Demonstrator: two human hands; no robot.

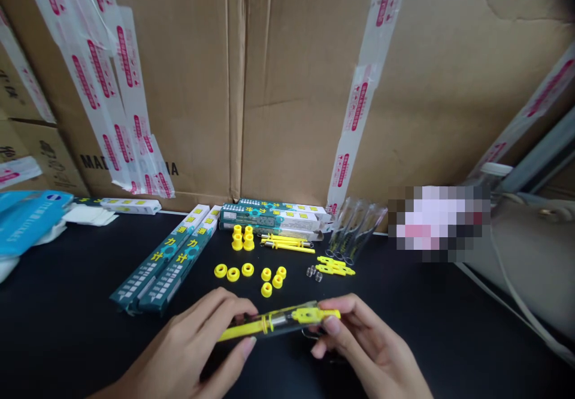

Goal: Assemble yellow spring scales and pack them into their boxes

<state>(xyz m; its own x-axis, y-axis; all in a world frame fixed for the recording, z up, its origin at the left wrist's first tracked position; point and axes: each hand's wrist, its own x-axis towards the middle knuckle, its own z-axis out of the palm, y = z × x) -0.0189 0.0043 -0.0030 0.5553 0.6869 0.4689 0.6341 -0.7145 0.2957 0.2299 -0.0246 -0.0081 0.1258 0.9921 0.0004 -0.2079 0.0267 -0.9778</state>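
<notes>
My left hand [197, 342] grips a clear plastic tube [285, 319] near its left end. Inside the tube lie a yellow rod [242, 330] and a metal spring. At the tube's right end, my right hand [359, 342] pinches a flat yellow piece [309, 314], part of which shows inside the tube. A thin wire-like hook hangs below that end. Just beyond my hands are several yellow caps [266, 290] and rings [232, 274], small metal coils [318, 277], flat yellow pieces [335, 268] and yellow rods with springs [290, 247].
Two long printed boxes [159, 261] lie at the left, with more boxes [269, 218] stacked at the back. Clear tubes [354, 231] rest behind the flat pieces. A blue packet [33, 219] sits far left. Cardboard boxes [291, 87] form a wall behind the black table [449, 333].
</notes>
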